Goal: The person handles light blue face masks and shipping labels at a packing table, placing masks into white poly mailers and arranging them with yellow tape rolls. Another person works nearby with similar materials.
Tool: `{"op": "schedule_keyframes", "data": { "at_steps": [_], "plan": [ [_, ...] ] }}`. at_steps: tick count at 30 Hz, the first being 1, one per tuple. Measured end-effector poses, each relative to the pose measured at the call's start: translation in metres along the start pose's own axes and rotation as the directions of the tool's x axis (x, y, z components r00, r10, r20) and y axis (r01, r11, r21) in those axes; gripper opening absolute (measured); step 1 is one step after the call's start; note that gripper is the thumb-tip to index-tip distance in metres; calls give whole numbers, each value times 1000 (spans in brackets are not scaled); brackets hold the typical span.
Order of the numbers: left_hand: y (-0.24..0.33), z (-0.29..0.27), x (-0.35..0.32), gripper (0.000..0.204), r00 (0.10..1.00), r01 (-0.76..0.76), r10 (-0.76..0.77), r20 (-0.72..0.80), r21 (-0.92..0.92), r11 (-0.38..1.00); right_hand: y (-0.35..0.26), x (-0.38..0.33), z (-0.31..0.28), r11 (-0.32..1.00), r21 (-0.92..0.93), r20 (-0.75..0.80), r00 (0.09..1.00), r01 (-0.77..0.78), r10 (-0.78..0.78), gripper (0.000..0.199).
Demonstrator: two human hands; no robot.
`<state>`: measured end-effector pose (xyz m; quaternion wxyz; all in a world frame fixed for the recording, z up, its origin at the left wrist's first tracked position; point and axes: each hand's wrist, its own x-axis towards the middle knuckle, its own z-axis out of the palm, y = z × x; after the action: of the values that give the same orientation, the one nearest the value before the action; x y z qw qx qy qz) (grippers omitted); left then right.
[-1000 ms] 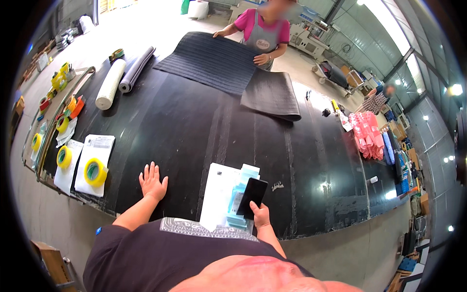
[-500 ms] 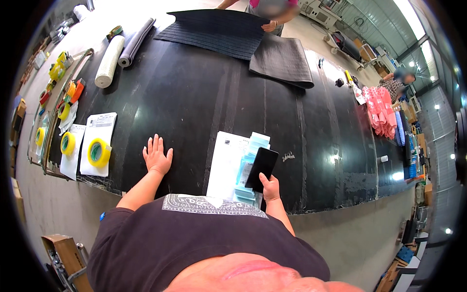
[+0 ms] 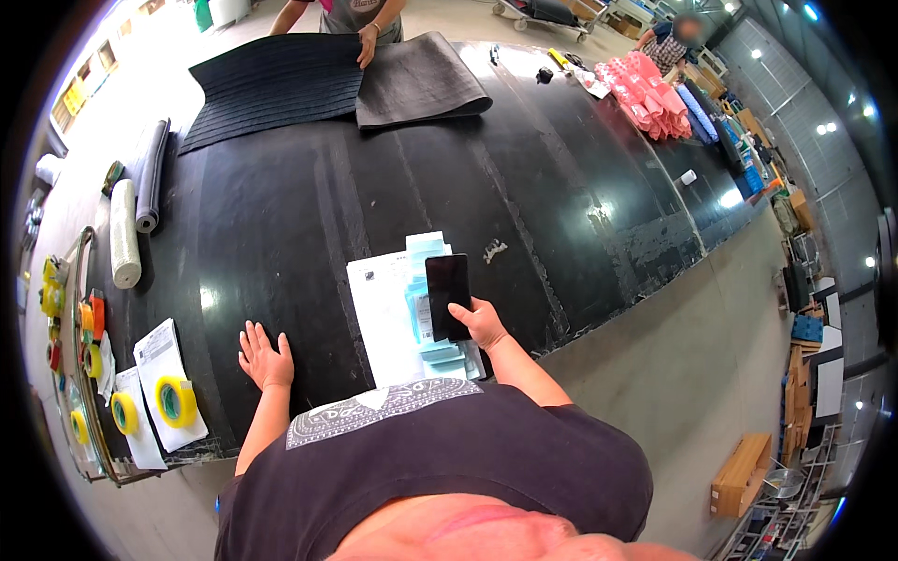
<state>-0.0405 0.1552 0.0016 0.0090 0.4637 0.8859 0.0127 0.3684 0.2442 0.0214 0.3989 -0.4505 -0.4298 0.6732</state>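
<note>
Gripping a black phone (image 3: 447, 285), long axis pointing away from me, my right hand (image 3: 482, 323) sits just right of blue slips (image 3: 426, 246), my left hand (image 3: 267, 362) splayed.

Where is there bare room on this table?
The table is bare between the left hand and the paper, and beyond them up to the mat. Crowded: the left end, by tape; beneath the phone in the right hand, by a blue stack.
</note>
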Motion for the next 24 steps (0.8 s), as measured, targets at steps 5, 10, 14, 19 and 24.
{"op": "schedule_keyframes", "data": {
  "at_steps": [5, 10, 14, 19, 24],
  "plan": [
    [-6, -3, -1, 64, 1000, -11, 11, -25, -24, 1000, 7, 0, 3, 999, -41, -27, 1000, 5, -6, 33],
    [-12, -3, 0, 65, 1000, 24, -23, 11, -61, 998, 6, -2, 7, 995, -101, -34, 999, 8, -12, 33],
    [-4, -7, 1, 64, 999, -20, 18, -40, -55, 998, 0, -5, 9, 998, -58, -28, 999, 17, -18, 35],
    [-3, -2, -3, 62, 999, -1, 0, -42, -28, 1000, 8, 3, -2, 999, -51, 3, 1000, -6, 6, 36],
    [0, 2, -1, 63, 1000, -6, 6, -2, 43, 999, 5, -2, 0, 1000, -4, -27, 999, 18, -18, 38]
  ]
}}
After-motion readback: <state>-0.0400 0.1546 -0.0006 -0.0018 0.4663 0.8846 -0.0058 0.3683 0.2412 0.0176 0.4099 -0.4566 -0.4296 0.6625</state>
